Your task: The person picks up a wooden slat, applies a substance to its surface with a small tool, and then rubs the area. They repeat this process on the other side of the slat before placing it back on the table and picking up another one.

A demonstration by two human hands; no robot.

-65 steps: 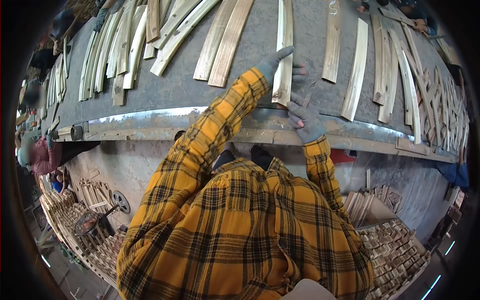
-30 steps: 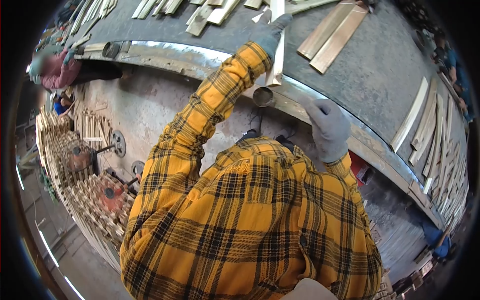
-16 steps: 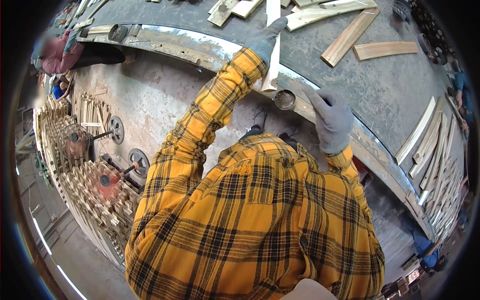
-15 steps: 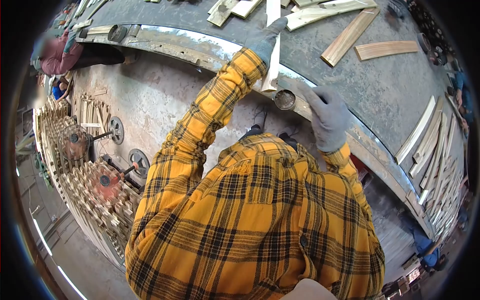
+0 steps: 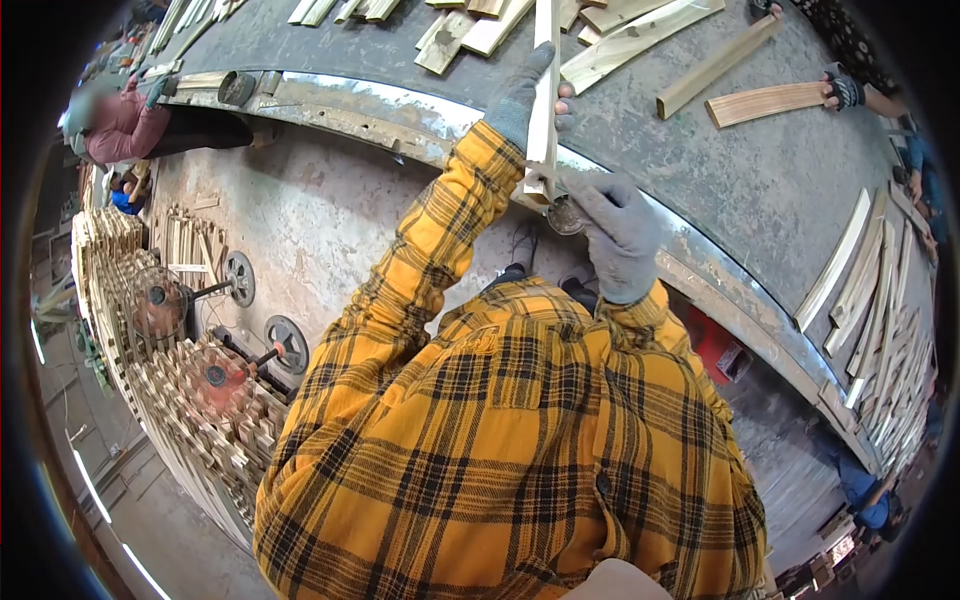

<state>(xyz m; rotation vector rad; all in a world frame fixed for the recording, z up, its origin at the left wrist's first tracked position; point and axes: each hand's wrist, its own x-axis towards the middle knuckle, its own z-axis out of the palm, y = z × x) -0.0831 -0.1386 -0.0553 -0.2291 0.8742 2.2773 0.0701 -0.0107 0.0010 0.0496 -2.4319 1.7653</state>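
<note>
My left hand [image 5: 522,98], in a grey glove with bare fingertips showing, is wrapped round a long pale wooden strip [image 5: 543,105]. The strip's near end points toward me over the table edge. Close to that end is my right hand [image 5: 622,235], also gloved, its fingers drawn together in a pinch. Whatever lies between those fingertips is too small or hidden to make out. Just beneath them a round tin [image 5: 566,218] stands at the table edge, partly covered by the right hand and strip.
Several boards [image 5: 640,40] lie on the dark table [image 5: 640,120]. A co-worker's gloved hand [image 5: 845,90] grips a board [image 5: 765,103] at right. More strips [image 5: 865,290] are heaped farther right. Stacked wood [image 5: 120,290] and wheeled carts [image 5: 240,280] stand on the floor at left.
My left hand has raised and turned the strip, and fingertips now show on its far side. The right hand has moved left to its near end. Co-workers' hands have come onto boards at upper right.
</note>
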